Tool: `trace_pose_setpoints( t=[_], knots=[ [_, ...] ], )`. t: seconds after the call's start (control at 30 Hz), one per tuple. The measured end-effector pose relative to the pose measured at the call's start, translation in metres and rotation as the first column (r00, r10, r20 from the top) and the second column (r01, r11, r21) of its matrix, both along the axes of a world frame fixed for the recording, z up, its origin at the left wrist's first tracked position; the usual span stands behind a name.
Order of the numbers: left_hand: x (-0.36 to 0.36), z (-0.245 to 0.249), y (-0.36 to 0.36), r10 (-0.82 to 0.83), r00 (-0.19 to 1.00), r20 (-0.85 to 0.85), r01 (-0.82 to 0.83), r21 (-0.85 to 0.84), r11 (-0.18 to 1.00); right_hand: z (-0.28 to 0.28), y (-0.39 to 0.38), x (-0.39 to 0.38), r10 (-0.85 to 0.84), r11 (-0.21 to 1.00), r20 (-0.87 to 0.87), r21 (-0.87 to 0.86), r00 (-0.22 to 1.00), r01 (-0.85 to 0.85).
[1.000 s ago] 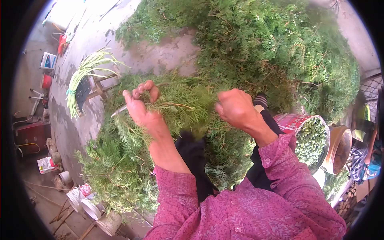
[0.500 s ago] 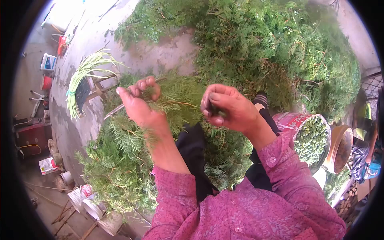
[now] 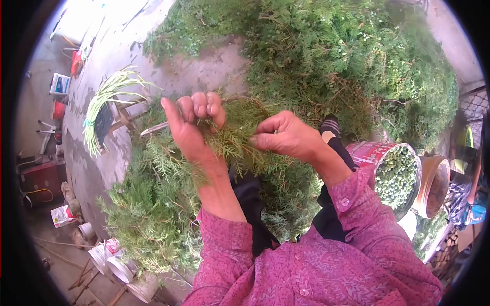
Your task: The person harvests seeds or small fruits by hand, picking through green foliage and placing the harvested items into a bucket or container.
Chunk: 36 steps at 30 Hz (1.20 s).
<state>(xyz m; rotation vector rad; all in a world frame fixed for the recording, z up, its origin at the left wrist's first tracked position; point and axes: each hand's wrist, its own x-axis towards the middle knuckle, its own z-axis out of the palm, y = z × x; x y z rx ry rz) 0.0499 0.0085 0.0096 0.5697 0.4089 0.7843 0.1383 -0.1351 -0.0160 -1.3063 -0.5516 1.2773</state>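
My left hand (image 3: 196,122) is wrapped round a green conifer branch (image 3: 237,122), whose bare stem end sticks out on the hand's left side. At the branch's right side, my right hand (image 3: 286,135) pinches among its leafy sprigs with thumb and forefinger; what lies between those fingertips is too small to make out. Below my left forearm lies a heap of cut greenery (image 3: 153,209). To the right, beside my leg, stands a red and white bucket (image 3: 365,154) holding small green cones or berries (image 3: 397,176).
A large pile of conifer branches (image 3: 347,61) spreads ahead. Long green stems (image 3: 94,120) lie bundled over a small wooden stool (image 3: 122,120) at the left. A brown pot (image 3: 436,186) is at the right, and white buckets (image 3: 122,268) stand at lower left.
My right hand has turned and moved onto the sprigs, its fingers now pinched there. My left hand has shifted slightly right with the branch, fingers curled more upright.
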Motion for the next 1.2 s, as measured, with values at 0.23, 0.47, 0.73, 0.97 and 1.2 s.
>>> trace_pose_setpoints(
  t=[0.23, 0.47, 0.73, 0.97, 1.2],
  knots=[
    [0.002, 0.0, -0.003, -0.062, 0.994, 0.089, 0.065, -0.031, 0.997, -0.006, 0.005, -0.016, -0.105, 0.99, 0.033, 0.103, 0.994, 0.101],
    [0.004, 0.007, -0.01, -0.01, 0.99, -0.14, 0.029, 0.13, 0.991, 0.003, 0.001, -0.028, -0.193, 0.981, 0.645, 0.118, 0.739, 0.153],
    [0.006, 0.007, -0.012, -0.056, 0.996, -0.07, 0.056, -0.011, 0.998, -0.006, 0.008, -0.038, -0.293, 0.95, 0.598, 0.268, 0.746, 0.158],
    [0.005, 0.001, -0.008, -0.039, 0.998, -0.048, 0.038, -0.028, 0.999, -0.007, 0.005, -0.031, -0.268, 0.955, 0.631, 0.276, 0.728, 0.112],
    [0.004, 0.001, -0.007, -0.04, 0.996, -0.086, 0.044, 0.049, 0.998, -0.005, 0.001, -0.03, -0.246, 0.954, 0.729, 0.298, 0.638, 0.028]
  ],
)
